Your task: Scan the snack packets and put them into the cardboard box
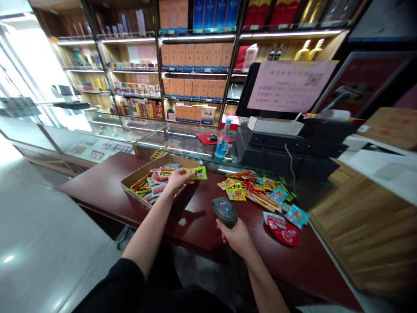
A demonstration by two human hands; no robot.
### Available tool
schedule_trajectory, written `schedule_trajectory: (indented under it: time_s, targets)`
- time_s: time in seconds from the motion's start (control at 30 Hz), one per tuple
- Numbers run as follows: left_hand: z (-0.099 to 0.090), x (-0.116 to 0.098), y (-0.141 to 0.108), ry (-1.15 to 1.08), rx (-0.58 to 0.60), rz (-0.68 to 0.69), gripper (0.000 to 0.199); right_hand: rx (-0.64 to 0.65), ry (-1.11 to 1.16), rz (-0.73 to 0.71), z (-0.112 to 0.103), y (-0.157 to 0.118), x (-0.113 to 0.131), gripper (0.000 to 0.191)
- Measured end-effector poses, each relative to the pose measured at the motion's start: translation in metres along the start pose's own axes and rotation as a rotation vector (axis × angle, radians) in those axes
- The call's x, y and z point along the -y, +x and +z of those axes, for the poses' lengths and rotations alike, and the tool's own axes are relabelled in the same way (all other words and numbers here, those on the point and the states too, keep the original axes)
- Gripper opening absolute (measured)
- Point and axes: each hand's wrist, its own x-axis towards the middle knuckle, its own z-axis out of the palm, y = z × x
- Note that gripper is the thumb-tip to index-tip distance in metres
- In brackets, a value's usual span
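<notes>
My left hand (pixel 178 179) pinches a small yellow-green snack packet (pixel 199 173) above the right edge of an open cardboard box (pixel 130 194). Inside that box lie several packaged snacks, among them a sausage (pixel 159 177) and blue-and-pink packets. In my right hand (pixel 239 237) is a dark handheld barcode scanner (pixel 225 211), its head turned toward the counter and a small blue light showing on top. To the right of the scanner spreads a loose pile of snack packets (pixel 236 194), with long sausages (pixel 263 200) and a red round packet (pixel 283 231) nearby.
Behind the dark red table (pixel 198 219) stands a glass display counter (pixel 150 137). A blue drink bottle (pixel 222 141) is on the glass, left of a register screen bearing a pink paper sign (pixel 289 87). Wooden panelling (pixel 368 217) borders the table's right side.
</notes>
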Motion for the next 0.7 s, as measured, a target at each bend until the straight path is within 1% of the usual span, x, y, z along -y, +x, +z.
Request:
schedule_trajectory:
  time_s: [0.1, 0.17, 0.23, 0.3, 0.37, 0.43, 0.6, 0.7]
  targets:
    - [-0.030, -0.026, 0.006, -0.032, -0.161, 0.116, 0.039, 0.013, 0.004, 0.004, 0.004, 0.001, 0.002, 0.033]
    - [-0.045, -0.038, 0.008, -0.054, -0.209, 0.155, 0.044, 0.012, -0.004, 0.011, 0.006, 0.001, 0.003, 0.033]
    - [-0.051, -0.042, 0.008, -0.044, -0.208, 0.159, 0.046, 0.007, -0.008, 0.011, 0.008, 0.000, 0.004, 0.033]
    - [-0.048, -0.036, 0.006, -0.021, -0.175, 0.144, 0.046, 0.002, -0.006, 0.010, 0.008, -0.001, 0.005, 0.033]
    - [-0.036, -0.024, 0.004, 0.002, -0.124, 0.117, 0.044, 0.000, -0.004, 0.012, 0.005, -0.003, 0.005, 0.033]
    - [-0.019, -0.008, 0.004, 0.037, -0.056, 0.087, 0.042, -0.005, 0.002, 0.019, 0.000, -0.005, 0.004, 0.032]
    - [0.037, 0.039, 0.012, 0.231, 0.102, 0.036, 0.035, -0.075, 0.000, 0.046, -0.019, -0.014, -0.006, 0.030]
    - [0.073, 0.066, 0.017, 0.451, 0.210, 0.081, 0.029, -0.111, 0.004, 0.059, -0.032, -0.020, -0.015, 0.029]
